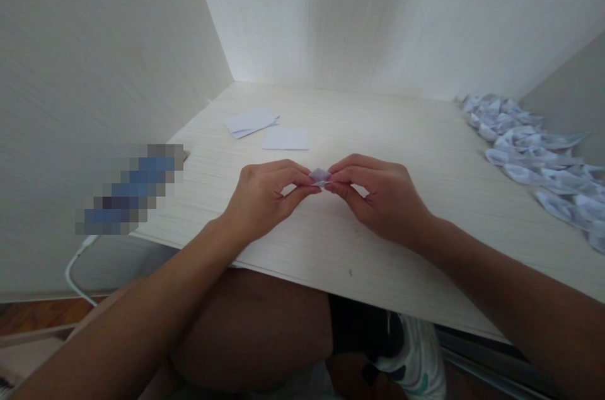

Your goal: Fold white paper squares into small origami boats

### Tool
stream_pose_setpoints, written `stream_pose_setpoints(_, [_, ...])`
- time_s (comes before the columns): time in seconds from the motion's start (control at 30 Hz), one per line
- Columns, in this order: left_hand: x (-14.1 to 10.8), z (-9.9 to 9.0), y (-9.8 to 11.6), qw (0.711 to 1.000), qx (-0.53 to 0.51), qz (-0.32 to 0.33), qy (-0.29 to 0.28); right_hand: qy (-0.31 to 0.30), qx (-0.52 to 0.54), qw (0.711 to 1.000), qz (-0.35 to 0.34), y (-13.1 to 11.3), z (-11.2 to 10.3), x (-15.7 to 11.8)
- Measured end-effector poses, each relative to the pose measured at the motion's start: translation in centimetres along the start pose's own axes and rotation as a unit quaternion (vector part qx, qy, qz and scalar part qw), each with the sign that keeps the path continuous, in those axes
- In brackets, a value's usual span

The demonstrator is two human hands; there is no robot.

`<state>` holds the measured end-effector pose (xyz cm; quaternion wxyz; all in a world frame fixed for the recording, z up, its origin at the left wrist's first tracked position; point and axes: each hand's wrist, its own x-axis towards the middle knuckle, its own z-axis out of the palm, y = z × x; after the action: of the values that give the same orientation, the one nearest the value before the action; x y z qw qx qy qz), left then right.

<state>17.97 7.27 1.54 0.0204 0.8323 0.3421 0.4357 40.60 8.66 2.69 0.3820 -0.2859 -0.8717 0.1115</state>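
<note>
A small folded piece of white paper (321, 176) is held between my two hands, above the middle of the pale desk. My left hand (269, 194) pinches its left end between thumb and fingers. The right end is pinched in the same way by my right hand (378, 194). Beyond my left hand, a flat white paper slip (285, 138) lies on the desk, and a small stack of slips (250, 122) sits just behind and left of it.
Many folded white paper pieces (529, 138) are heaped along the desk's right side. At the left edge is a pixelated object (132, 189) with a white cable (70, 271). Pale panels rise at the back and sides. My legs and a shoe (416, 356) are below the desk's front edge.
</note>
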Motion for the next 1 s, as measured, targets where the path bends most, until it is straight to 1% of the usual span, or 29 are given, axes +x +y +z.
stream_pose_setpoints(0.1, [0.09,0.1,-0.02,1.0,-0.009,0.005,-0.001,0.004,-0.019,1.0,0.005,0.01,0.04,0.06])
stream_pose_setpoints(0.23, [0.14,0.28,-0.09,1.0,-0.023,-0.011,-0.001,0.001,-0.037,0.999,0.014,0.09,0.02,0.06])
stream_pose_setpoints(0.37, [0.04,0.51,0.0,0.999,-0.013,-0.051,0.002,0.005,-0.047,0.999,0.027,-0.05,0.13,-0.06])
stream_pose_setpoints(0.43, [-0.03,0.61,0.18,0.997,-0.008,-0.08,-0.002,0.002,-0.05,0.998,0.041,-0.15,0.22,-0.1])
stream_pose_setpoints(0.5, [-0.06,0.66,0.38,0.996,-0.007,-0.093,0.002,0.001,-0.047,0.997,0.057,-0.21,0.26,-0.11])
stream_pose_setpoints(0.6, [-0.02,0.6,0.52,0.997,-0.007,-0.075,0.002,-0.001,-0.036,0.997,0.073,-0.2,0.19,-0.05])
stream_pose_setpoints(0.7, [0.03,0.49,0.38,0.998,0.0,-0.059,-0.017,-0.022,-0.037,0.995,0.09,-0.13,0.04,0.03])
stream_pose_setpoints(0.77, [0.04,0.42,0.23,0.997,-0.001,-0.062,-0.034,-0.038,-0.041,0.993,0.104,-0.06,-0.03,0.07])
stream_pose_setpoints(0.9, [0.06,0.29,0.05,0.993,-0.045,-0.1,-0.053,-0.057,-0.015,0.989,0.135,0.17,0.05,0.07])
stream_pose_setpoints(1.0, [0.16,0.24,0.04,0.979,-0.106,-0.166,-0.048,-0.049,0.023,0.985,0.164,0.29,0.19,0.02])
